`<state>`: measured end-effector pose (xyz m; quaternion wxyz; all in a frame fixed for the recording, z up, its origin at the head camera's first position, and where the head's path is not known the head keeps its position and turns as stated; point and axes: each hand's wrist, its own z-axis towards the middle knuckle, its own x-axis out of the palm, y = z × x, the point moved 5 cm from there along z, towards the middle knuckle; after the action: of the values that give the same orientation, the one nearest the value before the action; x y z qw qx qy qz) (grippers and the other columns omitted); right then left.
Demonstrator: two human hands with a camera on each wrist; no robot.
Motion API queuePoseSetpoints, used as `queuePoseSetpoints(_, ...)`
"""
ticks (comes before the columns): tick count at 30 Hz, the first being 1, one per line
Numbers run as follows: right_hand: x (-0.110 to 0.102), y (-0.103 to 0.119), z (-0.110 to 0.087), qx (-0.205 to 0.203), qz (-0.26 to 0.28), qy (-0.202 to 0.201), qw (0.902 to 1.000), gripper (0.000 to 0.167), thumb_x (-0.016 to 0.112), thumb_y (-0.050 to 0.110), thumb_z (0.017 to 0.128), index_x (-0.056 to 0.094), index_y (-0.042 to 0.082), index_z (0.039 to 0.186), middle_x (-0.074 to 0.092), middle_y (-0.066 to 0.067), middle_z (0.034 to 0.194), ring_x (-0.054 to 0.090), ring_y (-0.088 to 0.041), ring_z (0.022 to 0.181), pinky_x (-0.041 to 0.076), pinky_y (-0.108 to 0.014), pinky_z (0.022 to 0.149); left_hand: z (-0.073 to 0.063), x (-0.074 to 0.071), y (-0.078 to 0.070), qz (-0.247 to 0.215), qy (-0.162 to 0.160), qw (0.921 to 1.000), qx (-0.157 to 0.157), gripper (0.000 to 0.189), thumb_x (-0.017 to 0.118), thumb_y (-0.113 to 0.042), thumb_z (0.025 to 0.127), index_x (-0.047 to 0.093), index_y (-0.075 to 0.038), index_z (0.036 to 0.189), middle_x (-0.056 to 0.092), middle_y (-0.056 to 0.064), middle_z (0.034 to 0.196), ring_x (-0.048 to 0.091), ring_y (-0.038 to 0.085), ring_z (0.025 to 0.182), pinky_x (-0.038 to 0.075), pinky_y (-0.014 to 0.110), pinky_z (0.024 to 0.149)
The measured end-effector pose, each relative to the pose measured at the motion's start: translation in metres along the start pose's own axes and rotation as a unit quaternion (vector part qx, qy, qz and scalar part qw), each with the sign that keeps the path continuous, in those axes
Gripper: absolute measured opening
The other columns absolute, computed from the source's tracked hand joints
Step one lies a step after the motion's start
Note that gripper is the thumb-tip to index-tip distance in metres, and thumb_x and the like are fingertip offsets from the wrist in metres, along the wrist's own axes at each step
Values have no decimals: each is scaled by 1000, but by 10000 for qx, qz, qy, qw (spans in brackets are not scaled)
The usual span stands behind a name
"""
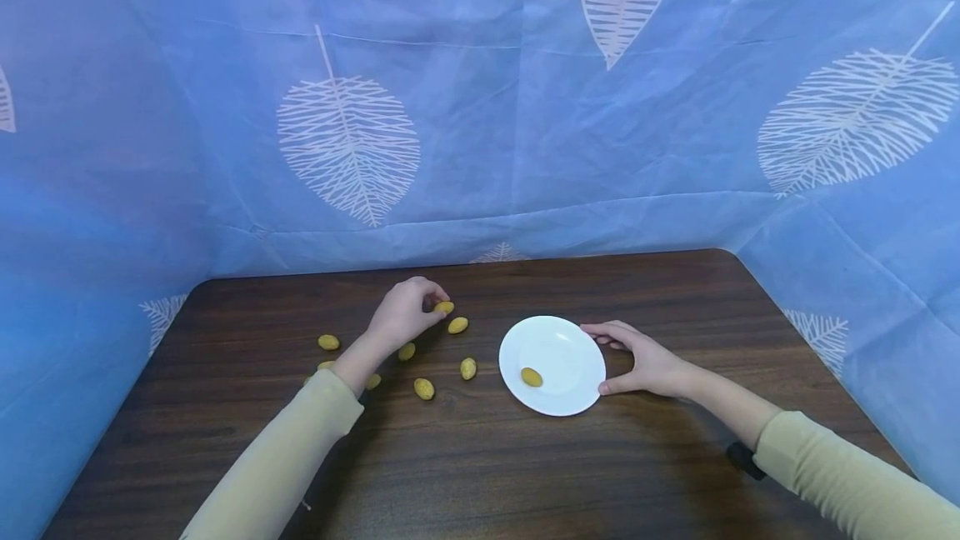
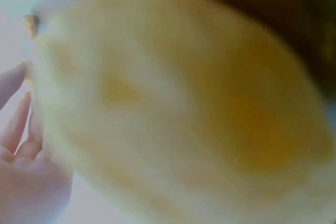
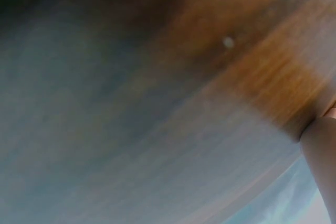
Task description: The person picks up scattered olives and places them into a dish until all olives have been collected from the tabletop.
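Observation:
At the back of the table, my left hand pinches a small yellow oval piece between thumb and fingers. Another yellow oval piece lies just in front of those fingertips. My right hand holds the right rim of a round white plate, thumb toward the front and fingers toward the back. One yellow piece sits on the plate. In the left wrist view, a blurred pale yellow shape covers most of the picture, with the left hand at its left edge.
Several more yellow pieces lie on the dark wooden table, including one left of the plate and one nearer the front. Some are partly behind the left forearm. A blue cloth with white leaf prints hangs behind the table.

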<state>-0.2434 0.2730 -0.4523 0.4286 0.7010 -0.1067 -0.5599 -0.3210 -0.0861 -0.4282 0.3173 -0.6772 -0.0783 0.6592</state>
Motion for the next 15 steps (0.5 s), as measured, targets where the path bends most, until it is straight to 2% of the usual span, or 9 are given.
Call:
queuePoseSetpoints(5, 0, 0, 0, -11, -4, -7, 10000, 87, 95, 25, 80, 53, 3, 153, 59, -16, 146, 56, -32, 127, 49, -24, 108, -3, 0, -16, -296, -134, 9991, 255, 17, 81, -14, 96, 79, -10, 112, 74, 6, 114, 69, 24, 103, 60, 41, 89)
queuePoseSetpoints(15, 1, 0, 0, 46, -10, 27, 10000, 87, 95, 26, 81, 52, 4, 153, 58, -16, 146, 56, -33, 128, 50, -25, 109, -9, 10, -48, -531, -67, 9967, 606, 16, 83, -11, 93, 80, -12, 110, 74, 3, 111, 69, 21, 101, 60, 37, 89)
